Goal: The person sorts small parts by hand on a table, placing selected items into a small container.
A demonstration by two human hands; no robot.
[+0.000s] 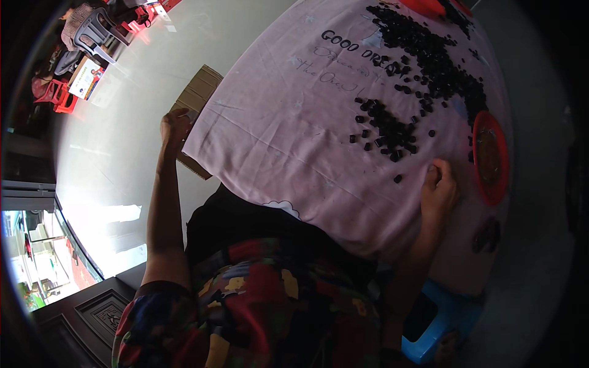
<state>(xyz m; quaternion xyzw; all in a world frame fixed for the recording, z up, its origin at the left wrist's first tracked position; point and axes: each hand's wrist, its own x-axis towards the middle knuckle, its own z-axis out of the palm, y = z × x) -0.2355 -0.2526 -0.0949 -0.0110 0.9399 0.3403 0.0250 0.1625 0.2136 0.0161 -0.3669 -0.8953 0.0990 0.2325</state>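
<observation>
Resting my right hand on the pink cloth, fingers curled together just below the small black pieces; what they pinch is hidden. My left hand grips the cloth's edge, fingertips tucked out of sight

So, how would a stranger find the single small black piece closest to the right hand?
Start at the pink printed cloth. The right hand rests near the round red dish. Just left of it lies one small black piece, alone, below the dense black pile.
</observation>
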